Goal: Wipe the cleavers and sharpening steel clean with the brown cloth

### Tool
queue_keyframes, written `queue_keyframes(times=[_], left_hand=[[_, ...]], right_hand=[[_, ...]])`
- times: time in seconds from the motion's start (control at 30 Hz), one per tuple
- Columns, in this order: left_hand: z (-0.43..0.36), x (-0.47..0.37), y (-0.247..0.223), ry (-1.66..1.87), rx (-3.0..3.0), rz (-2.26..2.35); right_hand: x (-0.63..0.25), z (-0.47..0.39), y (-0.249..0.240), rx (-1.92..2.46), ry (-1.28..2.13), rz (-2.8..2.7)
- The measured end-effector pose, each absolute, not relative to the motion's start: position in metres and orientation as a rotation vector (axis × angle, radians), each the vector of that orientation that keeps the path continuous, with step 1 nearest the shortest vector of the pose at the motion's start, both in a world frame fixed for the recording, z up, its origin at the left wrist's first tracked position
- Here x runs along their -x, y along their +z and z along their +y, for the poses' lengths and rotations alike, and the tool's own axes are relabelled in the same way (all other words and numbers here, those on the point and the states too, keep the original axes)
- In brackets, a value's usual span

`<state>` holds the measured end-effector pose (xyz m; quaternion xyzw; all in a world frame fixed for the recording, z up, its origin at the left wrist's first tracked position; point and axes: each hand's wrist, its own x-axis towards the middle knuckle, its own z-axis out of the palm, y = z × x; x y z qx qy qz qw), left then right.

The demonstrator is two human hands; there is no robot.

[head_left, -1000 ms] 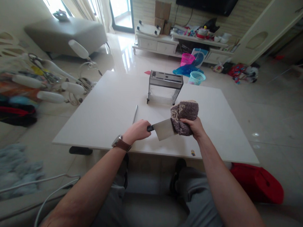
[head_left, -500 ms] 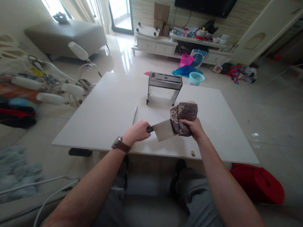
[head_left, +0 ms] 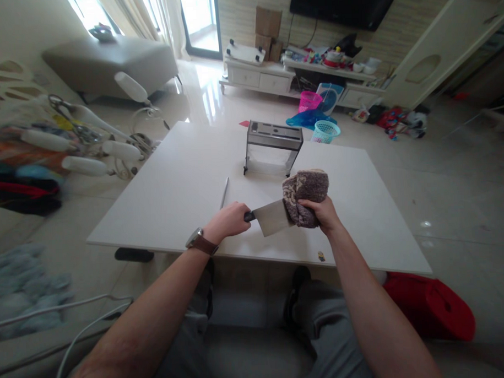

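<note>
My left hand is closed round the black handle of a cleaver, whose broad blade points right above the white table. In my right hand is a folded brown towel with a pale pattern, the thumb lying across its front. The towel meets the far end of the blade and hides its tip. Beyond them stands a knife block with a dark slotted top and clear sides. Left of it, a thin metal rod lies on the table, partly behind my left hand.
A small sticker is at the table's near edge. Past the far edge are a turquoise basket and a pink basket on the floor. A lamp with white shades is at the left; a red bag sits at lower right.
</note>
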<state>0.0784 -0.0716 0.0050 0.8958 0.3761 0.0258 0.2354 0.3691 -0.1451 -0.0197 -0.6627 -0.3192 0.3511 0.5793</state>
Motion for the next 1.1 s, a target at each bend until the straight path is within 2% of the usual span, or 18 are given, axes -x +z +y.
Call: queue_keyframes(times=[1.1], left_hand=[[-0.0719, -0.0781, 0.0047, 0.035, -2.48, 1.03]], right_hand=[[-0.3692, -0.1447, -0.0202, 1.562, 0.823, -0.762]])
